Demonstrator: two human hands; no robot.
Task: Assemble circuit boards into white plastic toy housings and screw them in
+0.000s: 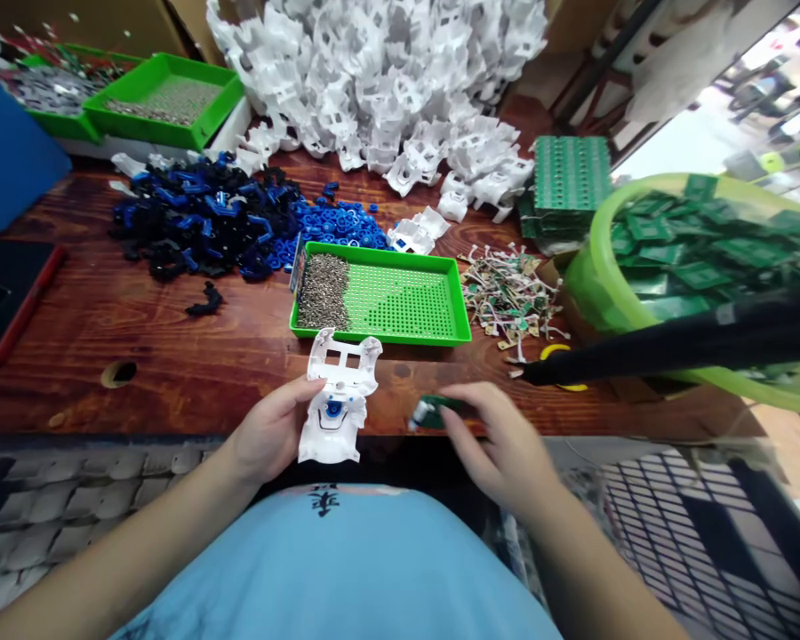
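Observation:
My left hand (276,428) grips a white plastic shell (333,436) by its left side, holding it over the front edge of the table. The shell has two square openings near its top and a small blue part (334,409) set in its middle. To the right, my right hand (497,436) pinches a small green circuit board (433,412) with a whitish piece at its left end, slightly blurred. A gap separates the board from the shell. Just beyond both hands lies a green tray (406,336) with many small metal screws (324,292) heaped at its left.
White shells (387,80) are piled at the back. Blue and black parts (206,213) lie at left, near a phone (13,302). Small wired boards (512,289), stacked green panels (572,173) and a yellow-green tub (596,240) stand right. A black bar (673,333) crosses the tub.

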